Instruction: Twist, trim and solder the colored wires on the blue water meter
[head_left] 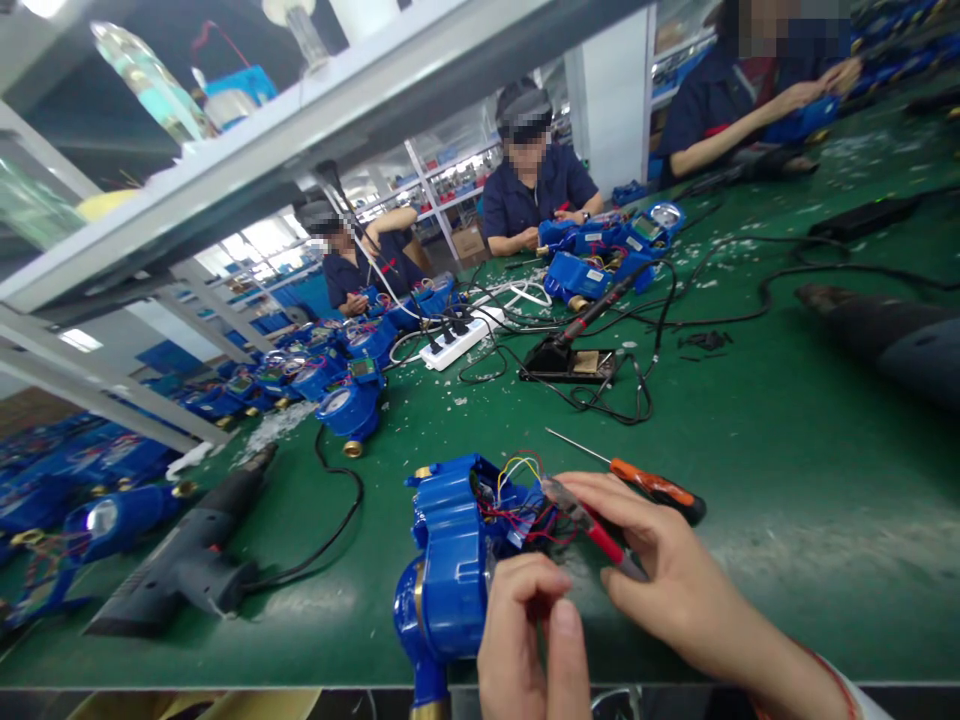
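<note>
A blue water meter [448, 555] with its cover open lies at the near edge of the green table [787, 470], with red, yellow and blue wires [525, 490] spilling from it. My left hand [525, 640] pinches the wires beside the meter's body. My right hand [675, 580] grips a small red-handled cutter [592, 525] whose tip sits in the wires. An orange-handled screwdriver [645, 482] lies just behind my right hand.
A dark heat gun [187, 555] with its cord lies at the left. Further back are a soldering iron on its stand [570, 355], a white power strip [457, 340], many blue meters [352, 400] and three seated workers. A second dark tool [885, 335] lies at the right.
</note>
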